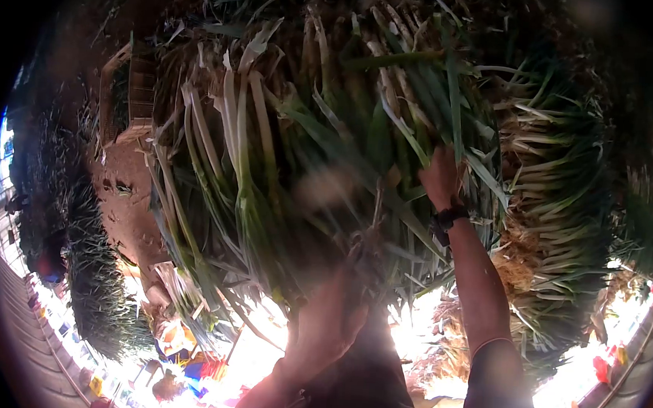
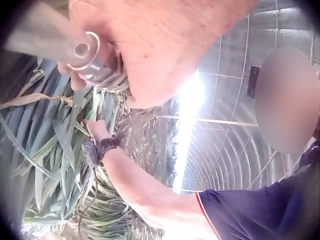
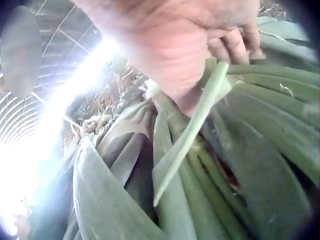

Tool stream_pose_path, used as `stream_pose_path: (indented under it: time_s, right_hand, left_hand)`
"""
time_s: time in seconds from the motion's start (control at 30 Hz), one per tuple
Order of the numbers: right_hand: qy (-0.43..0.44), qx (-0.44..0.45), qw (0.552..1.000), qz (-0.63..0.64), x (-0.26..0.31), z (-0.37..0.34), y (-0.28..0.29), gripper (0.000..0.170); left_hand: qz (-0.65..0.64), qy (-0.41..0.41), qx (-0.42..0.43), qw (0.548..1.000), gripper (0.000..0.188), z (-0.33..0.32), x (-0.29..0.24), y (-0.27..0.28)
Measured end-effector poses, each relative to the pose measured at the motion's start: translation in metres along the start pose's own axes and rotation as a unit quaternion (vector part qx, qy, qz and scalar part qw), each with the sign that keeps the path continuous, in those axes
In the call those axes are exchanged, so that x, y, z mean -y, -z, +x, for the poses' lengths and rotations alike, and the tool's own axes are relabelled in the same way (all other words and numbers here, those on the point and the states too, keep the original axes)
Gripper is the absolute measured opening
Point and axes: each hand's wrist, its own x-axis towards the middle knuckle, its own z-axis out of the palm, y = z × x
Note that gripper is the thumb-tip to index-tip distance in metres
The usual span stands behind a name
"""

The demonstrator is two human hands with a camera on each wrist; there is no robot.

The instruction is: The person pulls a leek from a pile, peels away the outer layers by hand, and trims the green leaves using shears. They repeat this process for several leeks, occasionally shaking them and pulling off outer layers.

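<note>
A thick heap of long green onions (image 1: 246,177), with white stems and broad green leaves, spreads before the person. The right hand (image 1: 441,180), with a dark strap at its wrist, reaches into the leaves at the heap's right side. In the right wrist view its fingers (image 3: 232,47) curl over the green onion leaves (image 3: 250,125), and the thumb is mostly hidden. Close to the body, the left hand (image 1: 327,320) grips a metal tool (image 2: 92,62) with a round end and a coil. The tool's far end blurs at the edge of the left wrist view.
A long row of stacked green onions (image 1: 551,195) runs along the right. Bare brown ground (image 1: 128,199) and a wooden crate (image 1: 140,92) lie to the left, with another leafy row (image 1: 91,257) beyond. A cable (image 2: 89,205) hangs from the right wrist. A ribbed, arched roof (image 2: 230,155) rises overhead.
</note>
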Motion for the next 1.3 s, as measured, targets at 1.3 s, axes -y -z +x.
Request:
stream_pose_path:
  time_s: [1.3]
  right_hand:
    - [0.078,0.226,0.961,0.137,0.021,-0.198,0.127,0.092]
  left_hand:
    - [-0.007,0.051,-0.004,0.999,0.043,0.079,-0.002,-0.039]
